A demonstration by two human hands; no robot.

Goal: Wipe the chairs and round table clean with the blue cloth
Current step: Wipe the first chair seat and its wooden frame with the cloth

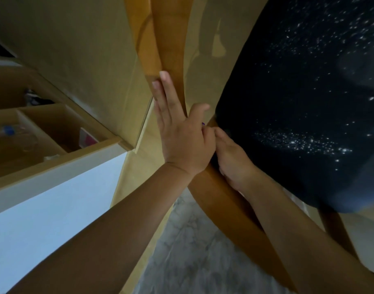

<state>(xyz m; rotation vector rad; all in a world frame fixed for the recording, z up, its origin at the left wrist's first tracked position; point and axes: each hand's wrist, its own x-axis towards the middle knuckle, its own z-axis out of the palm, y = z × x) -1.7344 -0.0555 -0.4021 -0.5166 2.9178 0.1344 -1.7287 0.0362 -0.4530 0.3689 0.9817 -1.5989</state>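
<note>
amber wood chair frame [167, 39] gleams under flat left hand [181, 136]; navy seat [287, 92] white-speckled.

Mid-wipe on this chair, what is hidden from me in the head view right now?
Blue cloth: only a blue speck shows, head view; the left hand covers the rest.
Right hand: its fingers are tucked behind the left hand, so its hold is unclear.
Round table: not in view.
Bottle on the shelf: blurred.
</note>
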